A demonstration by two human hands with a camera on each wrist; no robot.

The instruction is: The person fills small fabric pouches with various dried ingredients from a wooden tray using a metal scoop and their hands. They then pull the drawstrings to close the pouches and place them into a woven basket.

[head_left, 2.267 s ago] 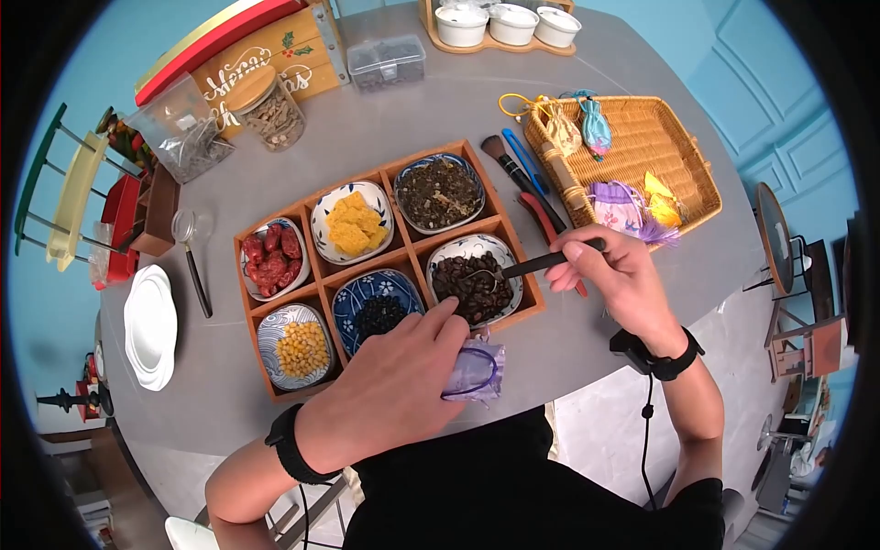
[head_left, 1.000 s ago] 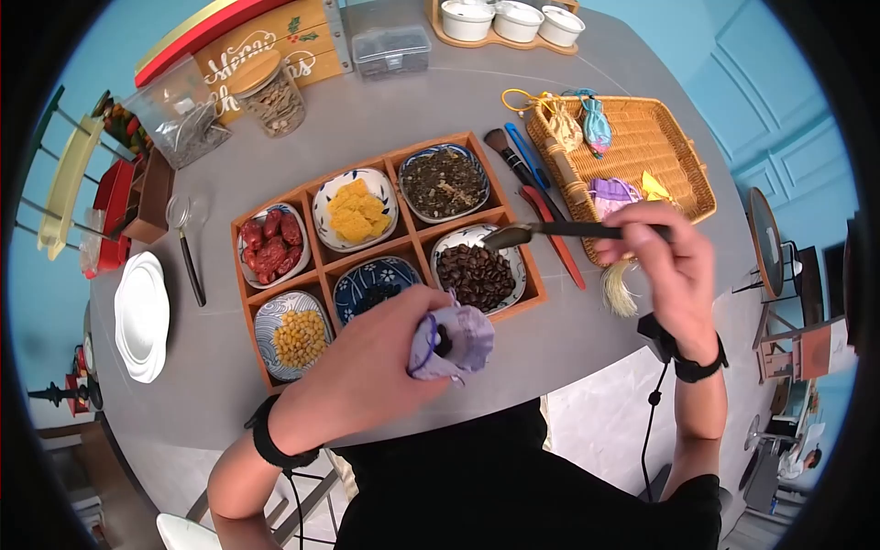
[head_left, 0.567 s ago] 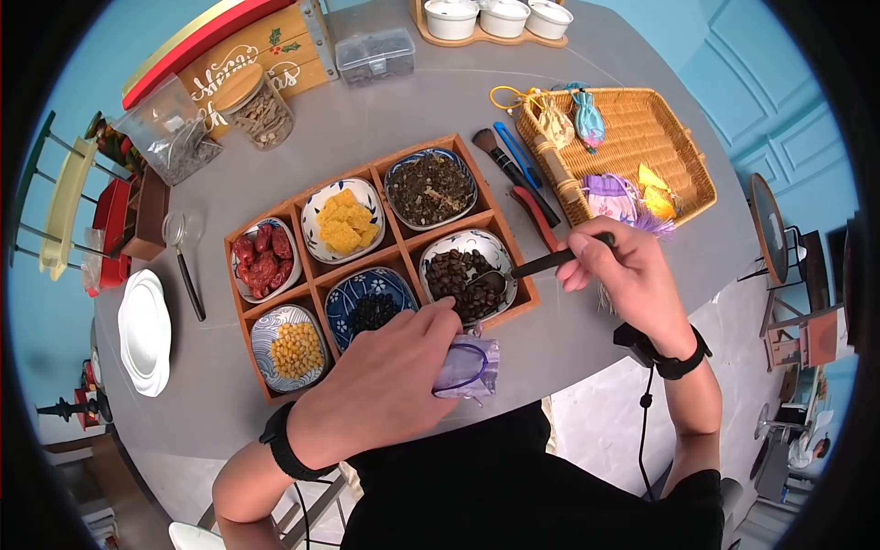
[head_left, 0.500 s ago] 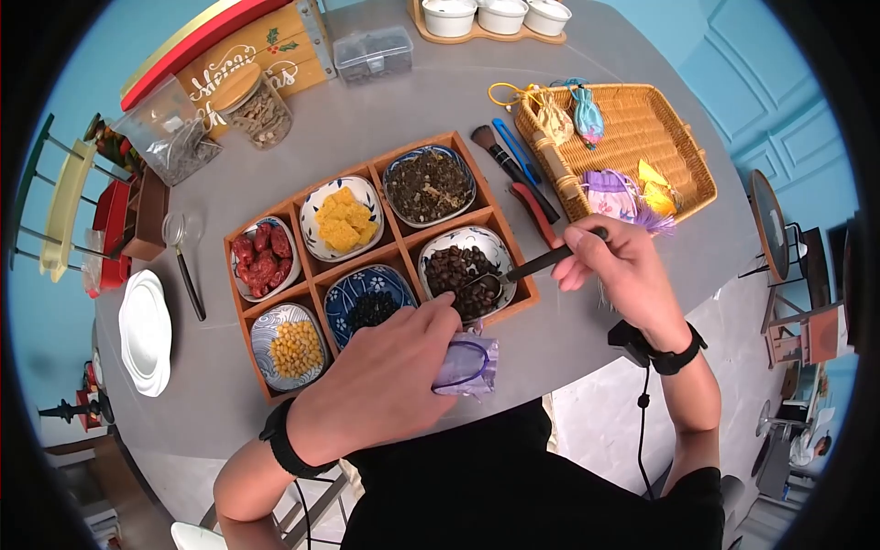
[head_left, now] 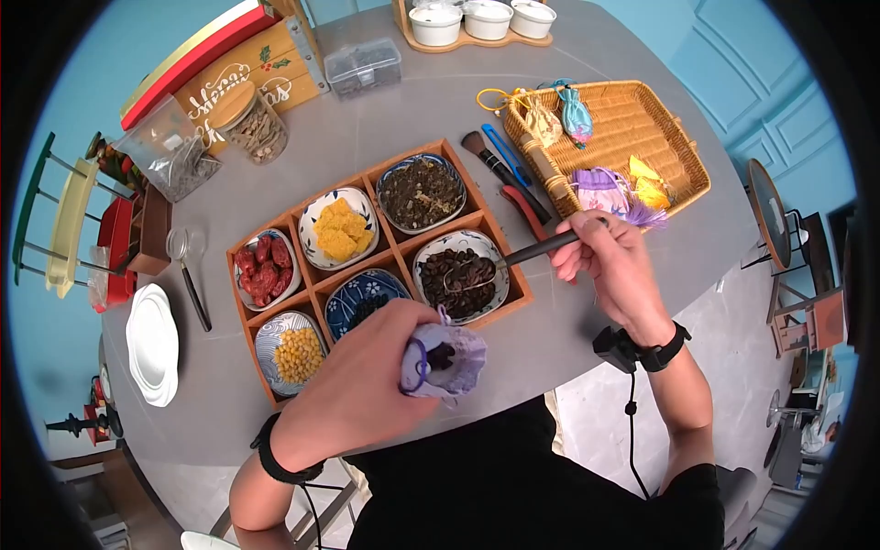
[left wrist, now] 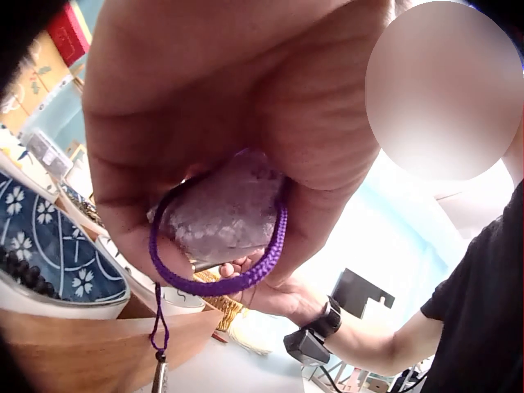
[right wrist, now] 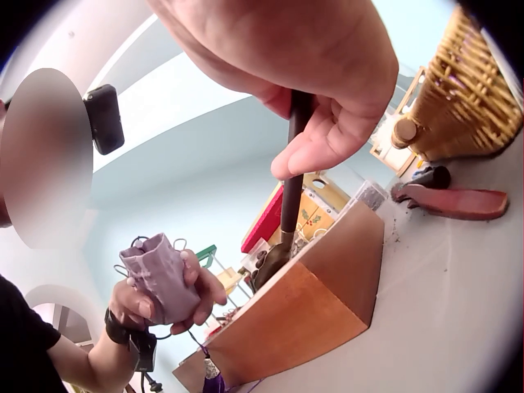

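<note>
My left hand [head_left: 353, 390] grips a lilac drawstring pouch [head_left: 466, 360] at the front edge of the divided wooden tray [head_left: 520, 291]. The pouch's mouth faces up, with dark pieces inside; a purple cord loop [left wrist: 217, 286] hangs at its neck. My right hand [head_left: 610, 266] pinches the black handle of a spoon [head_left: 543, 248]. The spoon's bowl carries dark brown beans, resembling coffee beans, over the patterned white dish [head_left: 500, 291] of the same beans. In the right wrist view the spoon [right wrist: 292, 201] slants down behind the tray wall.
Other tray dishes hold red dates [head_left: 266, 268], yellow chunks [head_left: 341, 231], dried dark leaves [head_left: 422, 194], corn kernels [head_left: 299, 356] and black beans. Right of the tray lie a brush [head_left: 486, 156], a blue tool and red-handled tool; beyond, a wicker basket [head_left: 632, 110] with pouches.
Half a second ago the spoon was down in the beans; now it is lifted, loaded and further left. My left hand has turned the pouch so its mouth faces up.
</note>
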